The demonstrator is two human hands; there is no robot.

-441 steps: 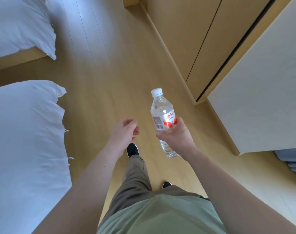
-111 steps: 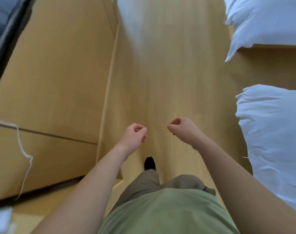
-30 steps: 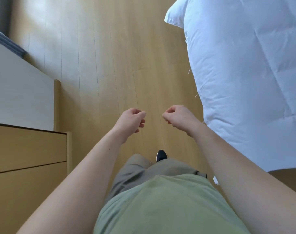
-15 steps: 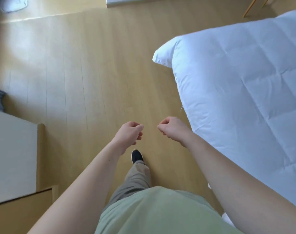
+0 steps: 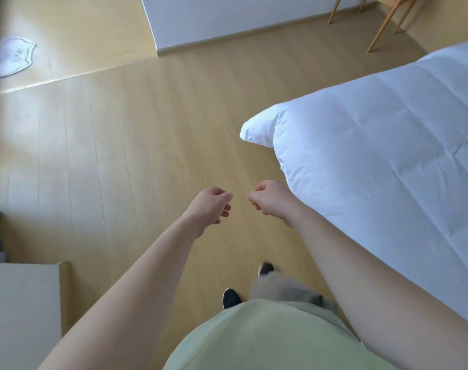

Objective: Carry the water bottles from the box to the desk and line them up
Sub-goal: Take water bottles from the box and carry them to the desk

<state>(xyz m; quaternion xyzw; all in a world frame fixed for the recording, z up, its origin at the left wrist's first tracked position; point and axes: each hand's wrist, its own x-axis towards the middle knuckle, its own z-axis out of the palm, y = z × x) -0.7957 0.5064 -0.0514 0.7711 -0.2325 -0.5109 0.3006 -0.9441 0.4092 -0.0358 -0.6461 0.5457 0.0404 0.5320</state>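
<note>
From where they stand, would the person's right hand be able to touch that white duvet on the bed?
Probably yes. The right hand hangs empty, fingers curled, just beside the white duvet, with only bare floor showing between them.

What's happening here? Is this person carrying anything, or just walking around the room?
Just walking at the moment. The left hand and the right hand are both held out in front with fingers curled, and neither holds anything. The person is crossing the wooden floor beside a bed with a white duvet. No water bottle, box or desk top shows in this view, so this looks like a walk between trips, though that is a guess.
</note>
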